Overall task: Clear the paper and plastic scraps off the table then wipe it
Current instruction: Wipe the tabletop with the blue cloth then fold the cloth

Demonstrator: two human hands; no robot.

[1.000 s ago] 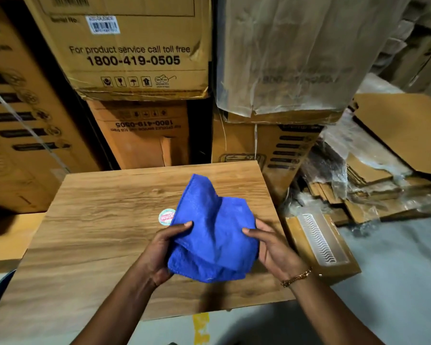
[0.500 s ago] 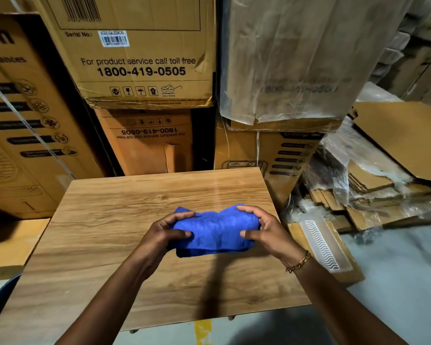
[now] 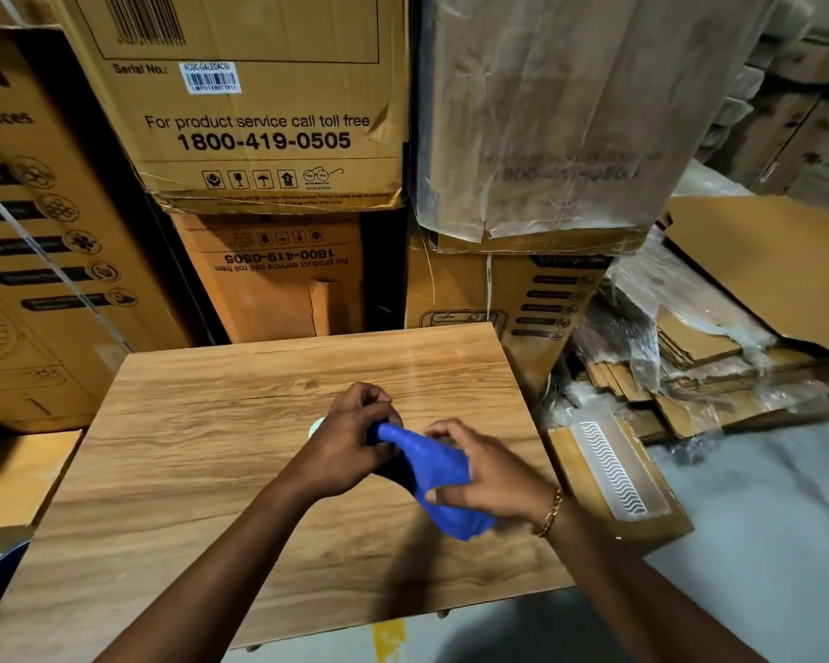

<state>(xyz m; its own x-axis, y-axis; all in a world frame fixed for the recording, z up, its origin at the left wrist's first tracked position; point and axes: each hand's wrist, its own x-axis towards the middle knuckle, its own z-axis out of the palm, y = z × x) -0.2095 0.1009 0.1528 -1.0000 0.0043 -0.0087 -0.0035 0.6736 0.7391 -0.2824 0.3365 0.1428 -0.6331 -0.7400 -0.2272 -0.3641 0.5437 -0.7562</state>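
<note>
Wooden table seen from above. Just right of its centre, the left hand curls its fingers round the upper end of a bunched blue cloth. At the cloth's 3 o'clock, the right hand grips the lower end.

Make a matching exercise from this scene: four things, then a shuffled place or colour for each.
1. cloth
2. bracelet
3. boxes
4. table

A. stacked behind the table
B. blue, gripped by left hand and right hand
C. wood-grained
D. on the right wrist

Pairs: 1-B, 2-D, 3-A, 4-C
</note>
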